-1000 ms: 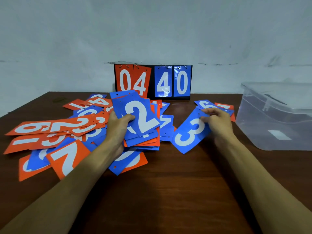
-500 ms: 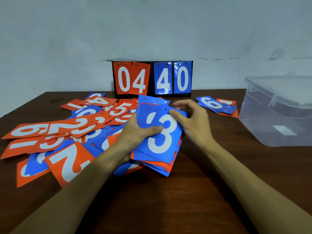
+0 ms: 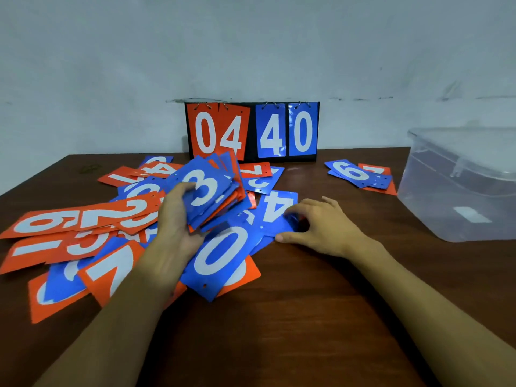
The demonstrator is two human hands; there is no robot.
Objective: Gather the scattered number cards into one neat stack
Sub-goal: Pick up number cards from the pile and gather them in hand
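Note:
Blue and orange number cards lie scattered over the left and middle of the brown table (image 3: 279, 331). My left hand (image 3: 173, 227) holds a stack of cards (image 3: 209, 194) above the pile, a blue 3 on top. My right hand (image 3: 321, 227) rests on the table and pinches the near edge of a blue 4 card (image 3: 276, 205). A blue 0 card (image 3: 220, 258) lies just in front of the stack. A small separate group with a blue 6 card (image 3: 354, 173) sits at the back right.
A black scoreboard stand (image 3: 251, 129) showing 04 and 40 leans against the wall at the back. A clear plastic bin (image 3: 460, 185) with a lid stands at the right. A long spread of orange cards (image 3: 69, 224) reaches the left table edge.
The blue 3 card joined the stack in my left hand, which moved left and up. My right hand let go, dropped to the table and took hold of the blue 4 card.

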